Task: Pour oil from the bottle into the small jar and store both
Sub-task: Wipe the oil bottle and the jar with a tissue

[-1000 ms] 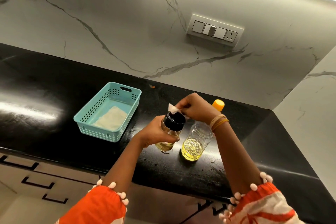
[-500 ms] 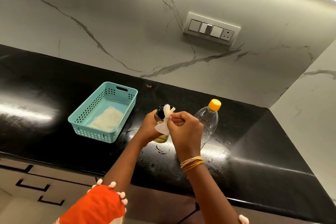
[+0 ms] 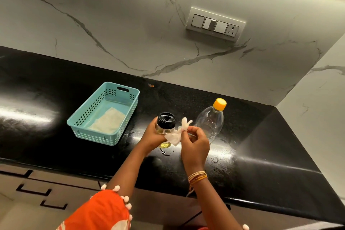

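- Left hand [image 3: 152,136]: wrapped round the glass body of the small jar [image 3: 165,129], holding it just above the counter, roughly upright.
- Right hand [image 3: 195,145]: fingertips pinch a crumpled white tissue [image 3: 176,134], pressed against the jar's right side below the lid.
- Small jar: black lid [image 3: 166,119] on; pale yellow oil visible in the bottom below the left hand's fingers. Whether the lid is fully tightened cannot be told from this angle.
- Bottle [image 3: 211,119]: clear plastic, orange cap [image 3: 220,103] on, standing on the counter just behind and to the right of the right hand; partly hidden by that hand, so its oil level is not visible.
- Basket [image 3: 104,136]: turquoise, perforated, well left of the jar, lined with a pale cloth or paper [image 3: 109,121].
- Counter [image 3: 261,155]: glossy black stone, with faint smears below the jar.
- Step in hand, judged: wiping oil from the jar's outside before storing. To do it well, keep the jar upright, turn it within the left hand so the tissue reaches all round, finish under the lid's rim, and grip firmly, since oily glass slips.
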`<state>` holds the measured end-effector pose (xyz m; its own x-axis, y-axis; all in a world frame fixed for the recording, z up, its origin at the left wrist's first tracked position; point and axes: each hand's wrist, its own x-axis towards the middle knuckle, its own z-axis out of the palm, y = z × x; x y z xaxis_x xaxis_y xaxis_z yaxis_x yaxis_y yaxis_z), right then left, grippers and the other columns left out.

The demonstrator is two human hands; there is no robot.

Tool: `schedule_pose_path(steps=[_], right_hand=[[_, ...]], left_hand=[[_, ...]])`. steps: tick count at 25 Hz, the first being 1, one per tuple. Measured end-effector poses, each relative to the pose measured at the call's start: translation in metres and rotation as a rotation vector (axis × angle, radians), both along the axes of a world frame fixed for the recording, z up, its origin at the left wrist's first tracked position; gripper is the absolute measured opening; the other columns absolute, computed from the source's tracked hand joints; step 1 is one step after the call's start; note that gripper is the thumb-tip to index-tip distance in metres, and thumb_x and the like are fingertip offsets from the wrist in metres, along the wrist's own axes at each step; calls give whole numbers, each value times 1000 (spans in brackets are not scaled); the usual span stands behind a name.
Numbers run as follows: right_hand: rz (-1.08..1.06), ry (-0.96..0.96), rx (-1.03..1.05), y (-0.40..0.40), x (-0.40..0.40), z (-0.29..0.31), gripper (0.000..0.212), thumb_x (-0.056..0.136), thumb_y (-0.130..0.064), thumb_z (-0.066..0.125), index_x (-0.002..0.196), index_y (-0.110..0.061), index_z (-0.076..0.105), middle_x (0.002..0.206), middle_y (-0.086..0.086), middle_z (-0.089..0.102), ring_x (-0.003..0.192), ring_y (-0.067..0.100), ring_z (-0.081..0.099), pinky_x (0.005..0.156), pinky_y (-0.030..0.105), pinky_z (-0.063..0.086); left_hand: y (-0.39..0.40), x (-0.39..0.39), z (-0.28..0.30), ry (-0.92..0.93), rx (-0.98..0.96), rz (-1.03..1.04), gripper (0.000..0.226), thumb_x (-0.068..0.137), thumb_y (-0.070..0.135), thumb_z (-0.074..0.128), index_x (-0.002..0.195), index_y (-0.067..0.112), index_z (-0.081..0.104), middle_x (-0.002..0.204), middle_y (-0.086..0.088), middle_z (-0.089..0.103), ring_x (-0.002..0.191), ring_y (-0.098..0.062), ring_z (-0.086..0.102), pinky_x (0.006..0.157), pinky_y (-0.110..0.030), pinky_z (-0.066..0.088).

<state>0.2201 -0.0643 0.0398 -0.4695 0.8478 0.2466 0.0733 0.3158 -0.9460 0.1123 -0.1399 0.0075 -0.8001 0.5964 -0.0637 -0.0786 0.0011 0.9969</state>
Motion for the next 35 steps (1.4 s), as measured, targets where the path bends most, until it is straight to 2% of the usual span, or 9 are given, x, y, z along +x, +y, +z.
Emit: schedule_pose_path(steps=[2, 8, 11, 14, 19, 24, 29, 31, 35], right_hand=[[-15, -34, -28, 1, 5, -11, 9, 85, -6, 66, 86, -14, 65, 77, -8, 67, 67, -7, 63, 59, 7, 47], [-18, -200, -6, 4, 12, -40, 10, 84, -6, 67, 83, -16, 64, 76, -7, 65, 68, -4, 60, 60, 2, 43], [16, -336, 38, 5, 15, -59, 5, 85, -12, 66, 82, -16, 65, 74, -10, 64, 67, -3, 59, 63, 11, 45], [3, -403, 48, 8, 16, -73, 4, 85, -12, 65, 84, -14, 68, 77, -5, 68, 69, 7, 62, 67, 20, 48], [-3, -415, 6, 10, 14, -78, 8, 85, -12, 65, 90, -13, 70, 80, -4, 67, 72, 9, 62, 69, 17, 44], [-7, -405, -40, 7, 15, -79, 6, 86, -12, 64, 88, -13, 69, 78, -5, 66, 73, 10, 62, 65, 13, 42], [46, -413, -57, 6, 16, -74, 12, 87, -9, 62, 97, -11, 69, 84, -5, 63, 77, 8, 60, 67, 8, 39], [64, -402, -66, 5, 17, -72, 16, 87, -8, 62, 102, -10, 67, 86, -5, 63, 78, 7, 59, 66, 4, 39], [78, -372, -50, 1, 17, -67, 15, 85, -9, 65, 100, -11, 66, 84, -2, 65, 73, 3, 59, 59, 0, 39]], left_hand=[[3, -2, -14, -7, -40, 26, 63, 64, -5, 84, 113, 23, 56, 103, 5, 67, 95, -12, 64, 79, -22, 51], [15, 0, -42, 15, -98, 20, 74, 57, -6, 87, 119, 17, 55, 111, 0, 66, 102, -14, 62, 91, -29, 50], [21, -2, -55, 25, -113, 48, 73, 56, -8, 87, 118, 16, 55, 110, -1, 67, 103, -16, 63, 86, -22, 48], [24, -3, -62, 30, -117, 44, 72, 58, -8, 86, 119, 15, 55, 108, 0, 67, 100, -12, 62, 81, -15, 47], [23, -4, -65, 27, -121, 19, 68, 58, -8, 86, 113, 18, 55, 103, 7, 66, 94, -2, 61, 75, -10, 47], [22, -3, -64, 73, -125, -22, 65, 60, -8, 85, 108, 24, 57, 105, 4, 66, 99, -9, 63, 80, -15, 48], [15, -2, -64, 97, -157, -59, 80, 60, 0, 87, 128, 19, 49, 121, 0, 62, 113, -15, 60, 85, -15, 46], [11, 3, -61, 93, -198, -39, 86, 60, 6, 89, 132, 19, 45, 120, 1, 59, 111, -15, 58, 83, -16, 45], [-2, 15, -56, 108, -315, 26, 90, 66, 13, 87, 141, 20, 36, 115, -4, 52, 107, -19, 54, 87, -29, 46]])
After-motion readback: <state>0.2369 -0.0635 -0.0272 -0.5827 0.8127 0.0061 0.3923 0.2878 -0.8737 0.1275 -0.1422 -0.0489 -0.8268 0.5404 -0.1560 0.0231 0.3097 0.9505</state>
